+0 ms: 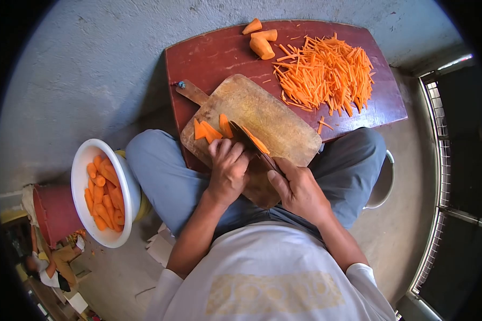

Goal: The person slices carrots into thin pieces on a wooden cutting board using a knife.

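- Your right hand [299, 191] was closed around the knife [243, 134].
- Your left hand [230, 170] was curled beside it; whether it pinned carrot, I couldn't tell.
- Carrot slices [210, 130] lay unshredded on your board [262, 107].
- Shredded carrot [326, 75], apparently done, was heaped on the table [209, 59].
- Carrot chunks [262, 48] there and bowl [131, 184] carrots [103, 200] seemed left.

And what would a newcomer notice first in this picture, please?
The bright heap of carrot strips on the red table probably draws the eye first. Next come the knife in the right hand, over the cutting board, and the white basin of carrots at the picture's left.
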`<state>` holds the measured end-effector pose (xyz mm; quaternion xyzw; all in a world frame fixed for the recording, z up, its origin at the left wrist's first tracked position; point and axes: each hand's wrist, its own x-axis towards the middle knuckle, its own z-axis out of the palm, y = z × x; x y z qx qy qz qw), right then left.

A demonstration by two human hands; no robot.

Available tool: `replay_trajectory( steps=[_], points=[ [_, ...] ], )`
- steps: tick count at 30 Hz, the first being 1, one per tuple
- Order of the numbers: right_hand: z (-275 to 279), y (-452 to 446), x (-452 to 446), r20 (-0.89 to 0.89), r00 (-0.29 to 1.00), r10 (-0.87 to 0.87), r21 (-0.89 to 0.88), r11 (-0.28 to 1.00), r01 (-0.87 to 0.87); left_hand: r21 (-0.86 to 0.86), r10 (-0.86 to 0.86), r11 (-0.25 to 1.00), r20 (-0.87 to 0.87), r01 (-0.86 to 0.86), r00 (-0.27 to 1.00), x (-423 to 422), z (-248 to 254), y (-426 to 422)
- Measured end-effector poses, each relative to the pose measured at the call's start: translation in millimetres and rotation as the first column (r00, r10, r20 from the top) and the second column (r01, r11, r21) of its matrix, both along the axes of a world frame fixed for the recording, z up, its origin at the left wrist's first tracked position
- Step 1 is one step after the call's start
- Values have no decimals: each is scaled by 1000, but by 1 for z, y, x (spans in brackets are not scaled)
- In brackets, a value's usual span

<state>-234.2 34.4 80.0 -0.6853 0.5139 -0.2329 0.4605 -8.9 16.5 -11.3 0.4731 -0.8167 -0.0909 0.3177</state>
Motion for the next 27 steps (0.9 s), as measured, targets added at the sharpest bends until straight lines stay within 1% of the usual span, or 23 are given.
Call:
replay_trajectory(
  steps=[2,5,8,11,14,17,20,23,27],
  points=[
    [8,1,-3,11,1000,11,17,1000,-12,-5,1,1000,-24,-1,1000,0,-6,-1],
    [6,14,-5,57,998,-21,50,999,19,-12,3,1000,-52,-3,999,-3,-8,-1],
    [2,4,4,-13,1000,-13,6,1000,13,-21,-7,1000,-44,6,999,-2,-10,-2],
    [2,3,1,12,1000,13,-17,1000,-13,-33,-6,999,-49,5,999,-2,-4,-3],
    [16,11,-6,31,999,-8,96,995,5,-48,4,999,-93,-8,996,-5,-5,-2],
    [6,9,-2,-3,999,-33,54,998,33,-49,4,999,-39,-6,999,-2,-16,-3],
    [5,8,-3,-5,1000,-5,7,1000,5,-49,-3,999,-46,0,999,-3,-4,-3],
    [6,15,-5,11,1000,2,48,999,-3,-71,18,997,-87,-24,996,-7,-5,-3],
    [-6,11,-1,28,999,-16,-51,999,18,-44,28,999,-48,-30,998,-4,-10,0]
  ],
)
